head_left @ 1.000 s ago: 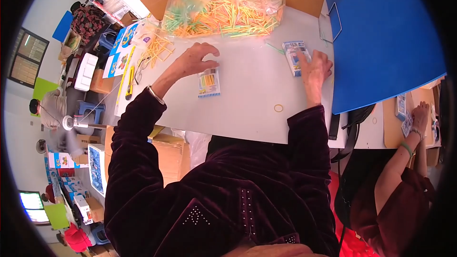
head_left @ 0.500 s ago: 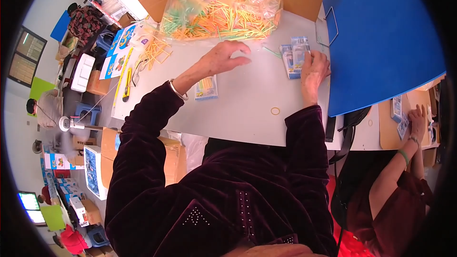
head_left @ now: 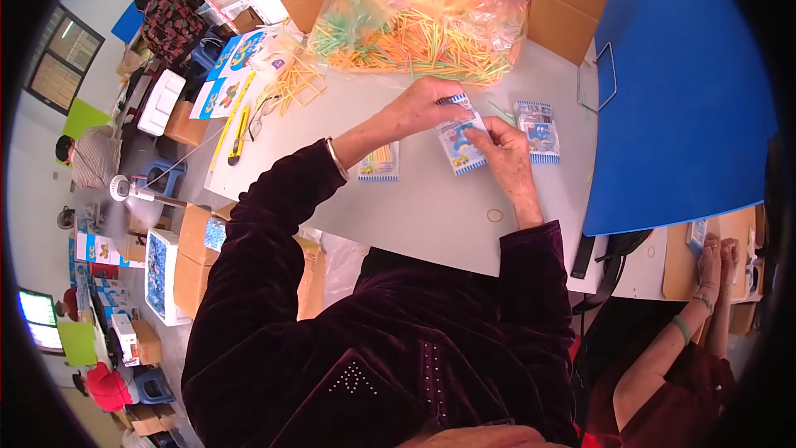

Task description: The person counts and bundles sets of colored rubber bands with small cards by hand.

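- The held packet (head_left: 461, 149) lies between the two grips, on the near side of the bag of sticks (head_left: 423, 46), in front of its right half.
- Its long axis runs away from the person towards the bag, with the far end leaning a little left.
- The left grip (head_left: 417, 108) is at the end nearer the bag, fingers and thumb pinched closed on it; the packet stretches from there back towards the person.
- The right grip (head_left: 509, 159), a little farther from the bag, closes on the packet's right side, thumb on the printed face; the fingers behind are hidden.
- Both hands are about equally near it; whether its near end touches the surface (head_left: 423, 220), I cannot tell.
- The right-hand packet (head_left: 541, 134) lies off the bag's near right corner, just beyond the right grip.
- The stick-filled packet (head_left: 379, 168) lies in front of the bag's left half, partly hidden by the left wrist.
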Motion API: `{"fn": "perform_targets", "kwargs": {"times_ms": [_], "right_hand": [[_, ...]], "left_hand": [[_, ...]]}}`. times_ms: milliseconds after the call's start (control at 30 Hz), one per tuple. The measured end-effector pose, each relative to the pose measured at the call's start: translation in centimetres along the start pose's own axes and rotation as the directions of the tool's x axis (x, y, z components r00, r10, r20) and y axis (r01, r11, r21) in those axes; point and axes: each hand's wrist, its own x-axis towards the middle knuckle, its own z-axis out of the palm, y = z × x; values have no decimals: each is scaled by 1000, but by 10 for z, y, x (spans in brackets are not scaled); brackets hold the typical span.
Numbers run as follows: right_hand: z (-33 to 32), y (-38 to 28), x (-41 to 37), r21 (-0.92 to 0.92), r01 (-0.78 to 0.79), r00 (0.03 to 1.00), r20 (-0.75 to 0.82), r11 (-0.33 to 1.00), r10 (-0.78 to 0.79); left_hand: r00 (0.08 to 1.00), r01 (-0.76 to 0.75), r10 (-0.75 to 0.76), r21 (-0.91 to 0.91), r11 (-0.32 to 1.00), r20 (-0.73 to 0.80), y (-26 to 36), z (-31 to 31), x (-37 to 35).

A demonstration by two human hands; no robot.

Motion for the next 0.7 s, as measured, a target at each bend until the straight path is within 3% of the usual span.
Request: {"fn": "perform_targets", "kwargs": {"times_ms": [33, 200, 267, 400, 467, 567, 633, 700], "right_hand": [[1, 4, 1, -20, -47, 997, 56, 999, 48], [7, 1, -2, -14, -89, 995, 40, 996, 89], [10, 2, -2, -5, -97, 994, 52, 995, 98], [13, 4, -3, -27, -48, 999, 0, 998, 48], [13, 4, -3, -68, -38, 999, 2, 997, 39], [13, 7, -1, -87, -21, 1000, -25, 996, 19], [10, 11, -2, -148, 1, 1000, -13, 989, -3], [9, 15, -1, -162, -9, 1000, -1, 987, 9]], "left_hand": [[999, -26, 26, -11, 1000, -20, -2, 1, -2], [994, -82, 84, 20, 996, -74, -1, 3, -11], [993, -77, 90, 158, 984, -76, -2, 2, -13], [992, -74, 92, 191, 979, -85, -4, 2, -15], [999, -13, 28, 338, 941, -40, -4, -1, -15], [990, -138, 139, 228, 964, 11, -15, -15, -6], [844, -432, 529, 481, 763, -82, -34, -44, 14], [869, -325, 485, 852, 410, 99, -50, -92, 27]]}}
